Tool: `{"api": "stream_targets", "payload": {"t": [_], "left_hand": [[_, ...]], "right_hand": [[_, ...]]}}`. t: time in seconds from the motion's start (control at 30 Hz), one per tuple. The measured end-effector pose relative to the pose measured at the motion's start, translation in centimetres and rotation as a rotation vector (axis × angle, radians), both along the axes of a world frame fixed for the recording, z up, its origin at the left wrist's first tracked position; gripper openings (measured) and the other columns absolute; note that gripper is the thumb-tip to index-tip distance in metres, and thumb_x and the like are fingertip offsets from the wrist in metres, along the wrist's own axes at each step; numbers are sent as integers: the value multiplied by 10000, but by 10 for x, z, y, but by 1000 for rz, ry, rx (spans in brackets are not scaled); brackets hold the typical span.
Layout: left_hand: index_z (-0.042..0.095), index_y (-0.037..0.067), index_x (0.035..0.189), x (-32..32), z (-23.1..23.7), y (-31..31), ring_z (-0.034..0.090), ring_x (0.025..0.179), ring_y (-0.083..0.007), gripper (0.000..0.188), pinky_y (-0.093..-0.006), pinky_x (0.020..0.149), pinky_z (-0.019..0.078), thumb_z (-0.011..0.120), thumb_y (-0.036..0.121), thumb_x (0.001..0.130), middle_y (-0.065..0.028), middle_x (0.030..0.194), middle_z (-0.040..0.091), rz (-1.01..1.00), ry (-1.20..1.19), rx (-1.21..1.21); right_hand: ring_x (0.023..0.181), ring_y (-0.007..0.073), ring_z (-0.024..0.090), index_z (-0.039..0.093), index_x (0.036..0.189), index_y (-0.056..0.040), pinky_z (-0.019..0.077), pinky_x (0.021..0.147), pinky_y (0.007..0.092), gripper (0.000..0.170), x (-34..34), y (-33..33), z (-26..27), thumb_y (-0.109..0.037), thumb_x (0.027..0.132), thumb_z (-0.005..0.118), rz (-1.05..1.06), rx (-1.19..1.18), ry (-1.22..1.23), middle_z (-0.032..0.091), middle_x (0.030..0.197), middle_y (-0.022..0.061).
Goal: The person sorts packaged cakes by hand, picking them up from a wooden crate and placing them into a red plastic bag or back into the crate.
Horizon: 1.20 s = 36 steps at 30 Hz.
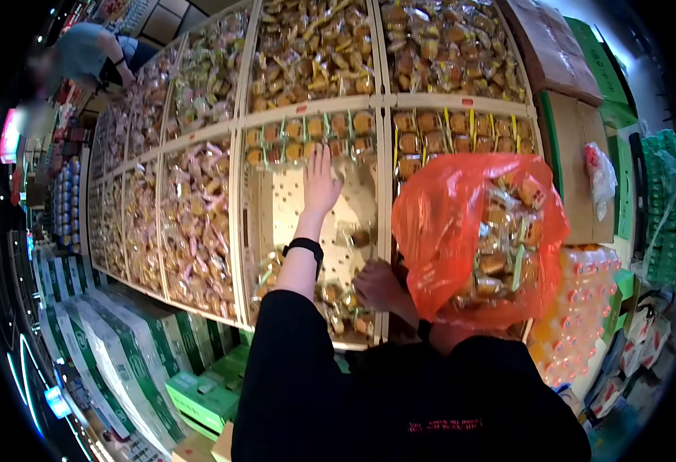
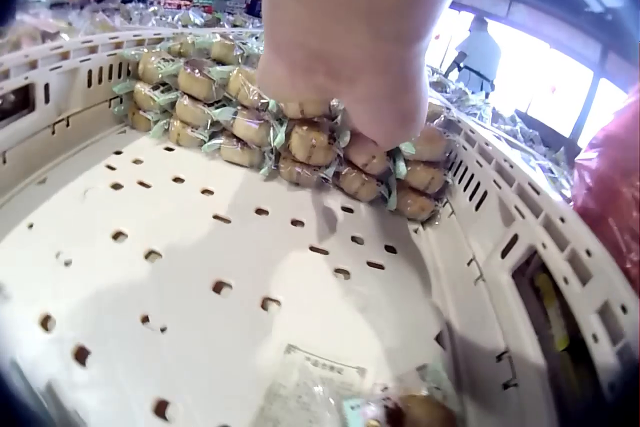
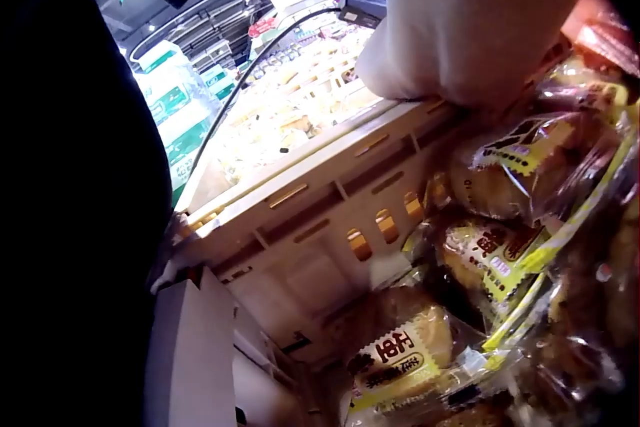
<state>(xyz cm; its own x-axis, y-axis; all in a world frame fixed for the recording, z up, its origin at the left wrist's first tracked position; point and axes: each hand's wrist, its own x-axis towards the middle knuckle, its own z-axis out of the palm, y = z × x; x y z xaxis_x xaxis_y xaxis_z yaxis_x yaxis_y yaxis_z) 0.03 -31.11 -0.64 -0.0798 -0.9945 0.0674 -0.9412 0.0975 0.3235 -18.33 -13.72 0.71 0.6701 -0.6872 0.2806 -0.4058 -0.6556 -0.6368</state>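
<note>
My left hand (image 1: 320, 181) reaches to the far end of a cream plastic crate (image 2: 350, 347), fingers straight, fingertips at stacked wrapped cakes (image 1: 295, 151). The left wrist view shows this hand (image 2: 350, 77) over the stack's top, its fingers hidden. My right hand (image 1: 380, 286) lies over the crate's right wall, near a few loose wrapped cakes (image 1: 342, 304) at the near end. In the right wrist view, the right hand (image 3: 460, 37) is at the crate wall's rim (image 3: 330, 162). A red plastic bag (image 1: 438, 231) with wrapped cakes inside sits beside the right forearm.
Crates of wrapped cakes (image 1: 199, 215) surround this one on the left and far side. Yellow-labelled cakes (image 3: 400, 357) fill the crate on the right. Bottled drinks (image 1: 584, 308) and cartons (image 1: 580, 169) stand farther right. Green boxes (image 1: 203, 400) are at near left; another person (image 1: 83, 54) leans in at far left.
</note>
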Motion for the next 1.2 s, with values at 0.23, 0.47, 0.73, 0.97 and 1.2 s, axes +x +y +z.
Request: {"api": "stream_targets", "payload": {"t": [0.23,0.47,0.73,0.97,1.2], "left_hand": [[440,20,1237,-19,-29,99,428,1155,-380,468,-409,963,385,561,126,797,-192,1292,434,-37,207,229],[400,36,1276,-27,-43,162,492,1022,-338,646,-412,854,427,674,200,715,-163,1105,510,2,72,248],[337,24,1309,-37,-16,178,470,1050,-353,776,-419,889,406,724,223,665,-187,1136,490,366,289,134],[362,-50,1273,-32,17,226,489,1090,-298,667,-375,936,390,683,164,729,-229,1192,479,537,727,33],[382,1,1294,-53,58,263,499,1087,-284,641,-350,890,431,678,114,736,-202,1197,471,348,751,7]], "right_hand": [[712,220,554,559,576,-88,392,916,384,163,1,5,-31,-187,692,615,97,16,-49,560,625,49],[771,239,587,642,669,-106,331,1015,394,155,-10,-6,5,-241,741,619,153,321,-33,603,649,75],[828,249,577,627,841,-57,422,837,331,127,-1,-6,7,-165,777,611,-59,672,-173,633,782,79],[1016,293,545,482,1151,-2,415,849,396,472,26,14,-8,-320,816,578,-331,603,-224,556,1105,193],[784,191,649,459,1144,-9,503,650,312,392,23,16,8,-263,863,560,-273,935,-351,611,929,111]]}}
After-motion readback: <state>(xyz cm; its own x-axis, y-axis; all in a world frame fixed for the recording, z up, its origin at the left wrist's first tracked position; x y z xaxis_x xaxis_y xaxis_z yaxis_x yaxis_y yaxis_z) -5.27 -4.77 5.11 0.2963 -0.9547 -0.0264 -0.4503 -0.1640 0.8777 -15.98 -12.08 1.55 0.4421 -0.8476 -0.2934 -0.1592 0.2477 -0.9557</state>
